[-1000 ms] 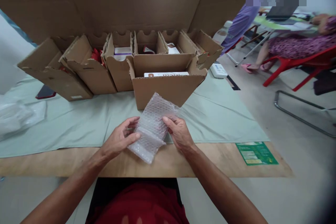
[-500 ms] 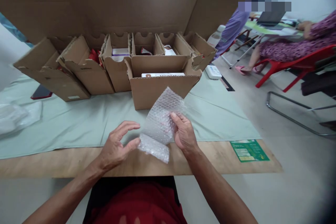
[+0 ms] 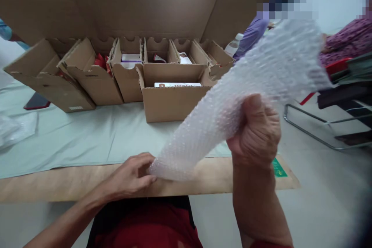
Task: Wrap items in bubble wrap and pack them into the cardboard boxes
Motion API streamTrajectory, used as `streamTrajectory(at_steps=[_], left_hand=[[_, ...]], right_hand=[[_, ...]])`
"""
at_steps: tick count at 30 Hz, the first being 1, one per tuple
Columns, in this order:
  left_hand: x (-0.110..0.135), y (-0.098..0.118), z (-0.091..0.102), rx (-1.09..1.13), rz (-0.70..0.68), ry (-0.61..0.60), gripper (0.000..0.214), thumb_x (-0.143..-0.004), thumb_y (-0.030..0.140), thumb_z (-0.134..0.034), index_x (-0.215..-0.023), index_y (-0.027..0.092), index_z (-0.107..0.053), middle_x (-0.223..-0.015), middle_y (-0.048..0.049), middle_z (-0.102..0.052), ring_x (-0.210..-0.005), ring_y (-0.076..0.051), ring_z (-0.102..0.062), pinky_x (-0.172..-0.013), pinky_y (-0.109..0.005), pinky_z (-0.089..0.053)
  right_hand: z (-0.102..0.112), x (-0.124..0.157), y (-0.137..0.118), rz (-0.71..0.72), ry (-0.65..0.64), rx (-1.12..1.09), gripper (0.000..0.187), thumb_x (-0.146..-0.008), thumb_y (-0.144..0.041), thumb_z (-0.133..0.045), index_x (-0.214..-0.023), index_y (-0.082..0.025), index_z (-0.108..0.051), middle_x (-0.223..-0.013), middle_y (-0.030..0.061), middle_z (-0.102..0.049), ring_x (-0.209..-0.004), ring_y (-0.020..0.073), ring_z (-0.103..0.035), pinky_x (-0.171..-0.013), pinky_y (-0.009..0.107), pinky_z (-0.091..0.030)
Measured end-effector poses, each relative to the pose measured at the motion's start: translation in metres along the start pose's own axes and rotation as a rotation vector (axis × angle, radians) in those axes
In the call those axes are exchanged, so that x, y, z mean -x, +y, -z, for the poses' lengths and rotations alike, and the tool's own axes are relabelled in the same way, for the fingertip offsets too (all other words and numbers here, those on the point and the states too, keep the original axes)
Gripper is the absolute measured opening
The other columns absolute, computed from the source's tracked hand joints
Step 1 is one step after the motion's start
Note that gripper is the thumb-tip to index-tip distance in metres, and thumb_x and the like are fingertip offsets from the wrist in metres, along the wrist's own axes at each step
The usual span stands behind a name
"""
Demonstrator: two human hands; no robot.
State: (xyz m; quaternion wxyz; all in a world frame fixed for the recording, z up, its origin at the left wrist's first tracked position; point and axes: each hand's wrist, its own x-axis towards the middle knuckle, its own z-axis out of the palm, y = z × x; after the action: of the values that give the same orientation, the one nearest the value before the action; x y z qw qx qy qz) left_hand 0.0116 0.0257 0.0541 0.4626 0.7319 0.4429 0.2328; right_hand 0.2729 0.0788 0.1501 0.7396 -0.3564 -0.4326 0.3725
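Observation:
A sheet of clear bubble wrap stretches from low near the table edge up to the right. My right hand is raised close to the camera in a fist, closed on the wrap's middle. My left hand rests low by the wooden table edge and pinches the wrap's bottom corner. Straight ahead stands an open cardboard box with a white carton inside.
A row of open cardboard boxes holding small cartons lines the back of a pale green cloth. A cardboard wall rises behind. Crumpled plastic lies far left. A green card sits right. People and a red chair are at the right.
My right hand has swept up and to the right, pulling the folded bubble wrap open into a long sheet. My left hand dropped to the table edge, gripping the lower end.

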Motion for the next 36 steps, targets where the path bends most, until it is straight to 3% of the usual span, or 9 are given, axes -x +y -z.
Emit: streamTrajectory(at_steps=[3,6,9,12,16,22,28,33,36], left_hand=[[0.014,0.014,0.021,-0.034,-0.098,0.26,0.036,-0.083,0.028,-0.07,-0.119,0.028,-0.071,-0.117,-0.0055,-0.074,-0.1,-0.021,-0.07,-0.087,-0.032,-0.055],[0.018,0.033,0.023,-0.03,-0.219,0.525,0.011,-0.09,0.024,-0.067,-0.101,0.026,-0.07,-0.095,-0.001,-0.071,-0.088,-0.016,-0.068,-0.08,-0.027,-0.054],[0.011,0.045,0.013,-0.025,-0.203,0.605,0.008,-0.086,0.027,-0.072,-0.091,0.023,-0.066,-0.086,0.0007,-0.067,-0.074,-0.014,-0.065,-0.069,-0.025,-0.053],[0.005,0.043,0.01,-0.028,-0.114,0.653,0.02,-0.084,0.036,-0.073,-0.096,0.021,-0.068,-0.094,-0.0024,-0.069,-0.078,-0.016,-0.065,-0.069,-0.028,-0.053],[0.01,0.03,0.021,-0.028,-0.034,0.677,0.021,-0.089,0.039,-0.065,-0.08,0.02,-0.067,-0.076,-0.0003,-0.064,-0.072,-0.016,-0.058,-0.07,-0.028,-0.048],[0.013,0.008,0.032,0.374,0.105,0.596,0.029,-0.088,0.047,-0.067,-0.081,0.019,-0.065,-0.077,-0.001,-0.066,-0.072,-0.015,-0.059,-0.068,-0.027,-0.049],[0.02,0.014,0.02,0.121,-0.038,1.138,0.022,-0.088,0.035,-0.074,-0.102,0.022,-0.064,-0.092,0.0005,-0.065,-0.086,-0.015,-0.062,-0.085,-0.027,-0.05],[0.018,0.026,0.011,0.447,-0.046,0.643,0.039,-0.081,0.05,-0.079,-0.102,0.02,-0.066,-0.091,-0.0018,-0.07,-0.077,-0.016,-0.066,-0.069,-0.027,-0.055],[0.013,0.026,0.017,0.681,-0.002,0.668,0.033,-0.085,0.051,-0.075,-0.087,0.019,-0.067,-0.077,-0.0001,-0.07,-0.069,-0.015,-0.066,-0.069,-0.027,-0.056]], right_hand=[[-0.008,-0.002,0.001,-0.109,-0.329,0.145,0.022,-0.086,-0.042,-0.081,-0.077,-0.025,-0.071,-0.064,-0.0049,-0.062,-0.049,0.0098,-0.054,-0.045,0.023,-0.046],[-0.033,0.011,0.019,-0.259,-0.646,0.188,0.024,-0.087,-0.041,-0.078,-0.079,-0.02,-0.069,-0.068,-0.0037,-0.061,-0.052,0.0091,-0.054,-0.047,0.023,-0.044],[-0.055,0.031,0.039,-0.326,-0.763,0.165,0.029,-0.09,-0.043,-0.074,-0.078,-0.018,-0.067,-0.071,-0.003,-0.059,-0.059,0.0089,-0.052,-0.054,0.022,-0.043],[-0.062,0.045,0.049,-0.388,-0.795,0.126,0.037,-0.097,-0.048,-0.064,-0.079,-0.017,-0.068,-0.071,-0.0023,-0.058,-0.064,0.0096,-0.05,-0.06,0.023,-0.042],[-0.056,0.048,0.046,-0.433,-0.787,0.083,0.035,-0.095,-0.053,-0.066,-0.088,-0.02,-0.076,-0.078,0.0001,-0.066,-0.07,0.0124,-0.059,-0.067,0.026,-0.049],[-0.05,0.041,0.049,-0.466,-0.708,0.088,0.024,-0.083,-0.044,-0.081,-0.091,-0.022,-0.079,-0.076,-0.0002,-0.07,-0.067,0.0122,-0.061,-0.064,0.026,-0.052],[-0.051,0.042,0.06,-0.332,-0.535,0.19,0.025,-0.08,-0.037,-0.083,-0.068,-0.02,-0.069,-0.06,-0.0036,-0.063,-0.056,0.0097,-0.052,-0.054,0.023,-0.042],[-0.067,0.055,0.055,-0.269,-0.859,0.19,0.022,-0.086,-0.041,-0.079,-0.076,-0.022,-0.076,-0.074,-0.0001,-0.073,-0.068,0.013,-0.063,-0.066,0.026,-0.05],[-0.059,0.05,0.049,-0.318,-0.939,0.146,0.022,-0.092,-0.043,-0.072,-0.091,-0.023,-0.082,-0.081,0.0022,-0.077,-0.075,0.0156,-0.069,-0.072,0.029,-0.056]])
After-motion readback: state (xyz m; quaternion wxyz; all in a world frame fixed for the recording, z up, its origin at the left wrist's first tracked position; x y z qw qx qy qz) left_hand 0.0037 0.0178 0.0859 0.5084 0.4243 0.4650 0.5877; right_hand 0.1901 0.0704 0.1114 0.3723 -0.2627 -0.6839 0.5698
